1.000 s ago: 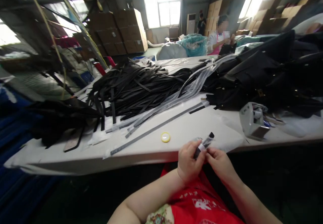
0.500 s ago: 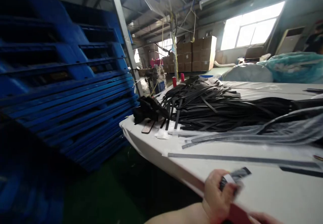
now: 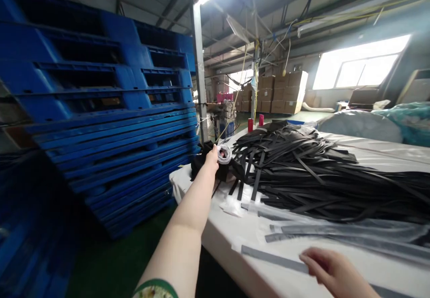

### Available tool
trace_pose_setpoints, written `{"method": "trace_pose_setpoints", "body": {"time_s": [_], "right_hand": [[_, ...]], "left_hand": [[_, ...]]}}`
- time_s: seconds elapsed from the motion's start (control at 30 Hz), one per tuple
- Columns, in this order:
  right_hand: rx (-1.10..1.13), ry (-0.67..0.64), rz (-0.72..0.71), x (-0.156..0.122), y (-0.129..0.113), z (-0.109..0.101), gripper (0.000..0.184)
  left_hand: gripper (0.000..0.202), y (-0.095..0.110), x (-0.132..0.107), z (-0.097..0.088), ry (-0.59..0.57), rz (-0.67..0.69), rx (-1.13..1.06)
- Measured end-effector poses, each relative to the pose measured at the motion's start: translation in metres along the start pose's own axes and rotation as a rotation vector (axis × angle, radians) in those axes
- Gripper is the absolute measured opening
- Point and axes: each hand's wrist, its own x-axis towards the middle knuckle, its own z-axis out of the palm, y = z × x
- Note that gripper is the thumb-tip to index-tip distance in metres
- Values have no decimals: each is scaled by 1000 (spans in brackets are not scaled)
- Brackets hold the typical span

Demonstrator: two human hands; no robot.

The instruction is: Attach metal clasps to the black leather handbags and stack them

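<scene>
My left hand (image 3: 212, 157) is stretched far forward over the table's near left corner. Its fingers are closed on a whitish, see-through coiled roll (image 3: 224, 154), whose round open end shows. Behind and below that hand lies a bunched black fabric item (image 3: 201, 161), partly hidden by my arm. My right hand (image 3: 331, 269) hovers low over the near part of the table, fingers loosely curved, thumb apart, with nothing visible in it. Just under it runs a flat grey strip (image 3: 272, 257). Several grey strips in clear plastic sleeves (image 3: 319, 231) lie beyond.
A large heap of black strips (image 3: 302, 168) covers much of the white-covered table (image 3: 221, 240). Two red spools (image 3: 250, 125) stand behind it. Stacked blue pallets (image 3: 134, 132) rise to the left, next to a metal post (image 3: 199, 74). Cardboard boxes (image 3: 285, 92) are piled further back.
My left hand has reached forward and left from the near edge, carrying the roll. My right hand has come further into view, and the dark red thing near my hands is out of sight. The view has shifted.
</scene>
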Motion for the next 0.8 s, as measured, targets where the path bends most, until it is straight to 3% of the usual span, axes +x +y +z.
{"method": "trace_pose_setpoints", "body": {"time_s": [0.1, 0.23, 0.33, 0.43, 0.53, 0.6, 0.7, 0.8], "right_hand": [[-72, -40, -161, 73, -55, -12, 41], [-101, 92, -306, 163, -101, -8, 27], [-102, 188, -358, 221, -115, 12, 23], [44, 126, -314, 263, -123, 42, 21], [203, 167, -227, 282, -124, 64, 17], [229, 266, -152, 282, -118, 64, 17], [216, 445, -89, 268, -104, 41, 27], [219, 622, -174, 245, -96, 4, 31]], "left_hand": [[34, -11, 29, -3, 70, -119, -65], [31, -17, 37, -39, 67, -165, -162], [30, -10, 27, -73, 36, -167, -205], [27, 0, 14, -103, 56, -162, -207], [25, 10, 7, -125, 135, -123, -190], [26, 16, 8, -134, 214, -61, -174], [27, 24, 14, -139, 325, 63, -122], [30, 23, 19, -130, 379, 181, 6]]}}
